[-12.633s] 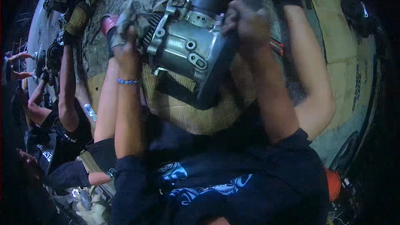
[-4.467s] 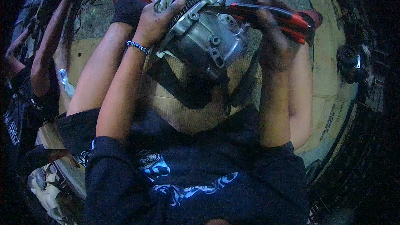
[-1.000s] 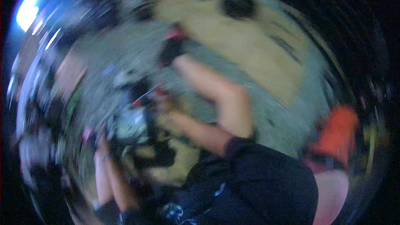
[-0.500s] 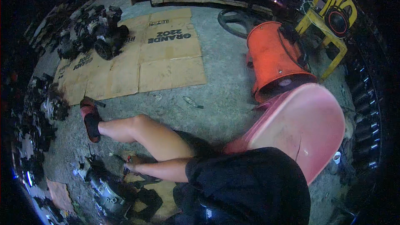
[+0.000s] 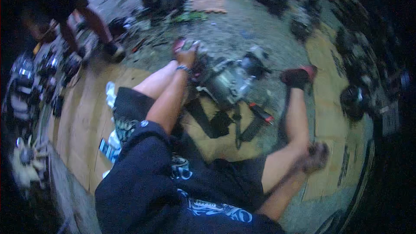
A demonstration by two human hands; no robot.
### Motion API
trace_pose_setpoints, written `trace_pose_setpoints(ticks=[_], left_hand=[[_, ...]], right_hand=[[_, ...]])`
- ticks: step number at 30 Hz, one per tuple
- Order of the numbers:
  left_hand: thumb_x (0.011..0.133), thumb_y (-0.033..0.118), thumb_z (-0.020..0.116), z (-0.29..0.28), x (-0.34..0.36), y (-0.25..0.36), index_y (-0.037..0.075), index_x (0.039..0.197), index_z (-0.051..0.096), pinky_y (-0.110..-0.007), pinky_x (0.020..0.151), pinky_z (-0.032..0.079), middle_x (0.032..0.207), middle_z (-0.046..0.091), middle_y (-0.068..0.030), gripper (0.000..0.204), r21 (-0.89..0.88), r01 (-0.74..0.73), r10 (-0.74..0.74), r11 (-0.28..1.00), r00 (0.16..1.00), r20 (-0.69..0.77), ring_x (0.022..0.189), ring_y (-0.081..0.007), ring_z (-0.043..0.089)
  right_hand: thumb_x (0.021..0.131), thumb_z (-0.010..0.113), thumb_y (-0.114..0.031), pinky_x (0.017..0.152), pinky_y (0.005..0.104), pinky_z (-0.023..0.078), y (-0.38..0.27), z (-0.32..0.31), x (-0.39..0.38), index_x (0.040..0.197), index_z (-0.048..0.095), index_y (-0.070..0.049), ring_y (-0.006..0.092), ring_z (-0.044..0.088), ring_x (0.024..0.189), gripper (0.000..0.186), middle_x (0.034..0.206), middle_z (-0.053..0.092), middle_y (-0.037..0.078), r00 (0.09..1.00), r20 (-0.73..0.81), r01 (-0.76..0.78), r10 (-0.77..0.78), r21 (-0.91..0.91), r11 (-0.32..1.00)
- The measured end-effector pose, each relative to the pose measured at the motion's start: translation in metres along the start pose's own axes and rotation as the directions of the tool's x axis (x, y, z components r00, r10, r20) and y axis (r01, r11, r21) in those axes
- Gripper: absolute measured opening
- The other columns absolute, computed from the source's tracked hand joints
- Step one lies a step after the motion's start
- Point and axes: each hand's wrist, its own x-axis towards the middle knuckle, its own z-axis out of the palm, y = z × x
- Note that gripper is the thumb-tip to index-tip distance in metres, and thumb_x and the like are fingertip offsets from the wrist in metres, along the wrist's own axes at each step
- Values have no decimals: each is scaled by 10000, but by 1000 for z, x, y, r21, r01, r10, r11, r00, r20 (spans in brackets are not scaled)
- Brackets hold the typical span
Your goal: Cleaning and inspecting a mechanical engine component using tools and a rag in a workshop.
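Metal housing (image 5: 227, 82) lying to the right of the left hand (image 5: 186, 56)

Cardboard sheeting (image 5: 82, 117) is covering the ground left of the left-hand grip and nearer the body. A second person (image 5: 97, 24) is occupying the area farther left of the grip. The metal housing is resting with its left end just beside the left hand. Black flat pieces (image 5: 203, 119) are lying against the near side of the housing, below and right of the grip. The left hand is reaching to the left end; blur is making it impossible to tell whether its fingers are grasping or only touching. The right hand (image 5: 318, 158) is hanging well apart, beside the right knee (image 5: 299, 144); whether its blurred fingers are clenched or loose, one cannot tell. A red-and-black hand tool (image 5: 262, 113) is lying between the two hands, touching neither. A blue-and-white bracelet (image 5: 185, 68) is encircling the left wrist.
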Motion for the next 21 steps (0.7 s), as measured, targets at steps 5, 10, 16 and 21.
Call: trace_pose_setpoints(ticks=[5,10,16,21], left_hand=[[789,253,698,-31,22,79,33,942,690,-343,739,491,932,704,-99,268,-314,231,-296,921,939,-177,840,-224,655],[769,409,701,-23,14,87,12,862,694,-398,754,488,896,694,-165,408,-309,295,-356,904,920,-162,853,-343,655],[668,477,773,15,-5,80,-2,872,667,-388,753,505,889,695,-160,531,-87,252,-260,964,960,-103,828,-295,665],[703,634,666,34,-21,80,-32,1086,599,-414,892,478,1097,619,-255,771,150,444,-464,884,874,146,1051,-356,598]], right_hand=[[880,597,-142,598,303,511,3,-93,45,1028,602,7,192,606,697,210,863,645,131,968,-143,151,-208,-331,931],[869,602,-195,690,355,508,124,-166,55,1061,611,3,228,626,784,276,941,664,117,976,-219,-144,18,-573,807],[862,603,-216,720,360,509,151,-152,98,1081,606,2,241,628,826,309,987,663,123,998,-50,-11,-25,-617,787],[859,604,-221,728,360,509,148,-89,125,1086,604,2,244,629,841,319,1000,661,125,993,111,93,-42,-506,857]])
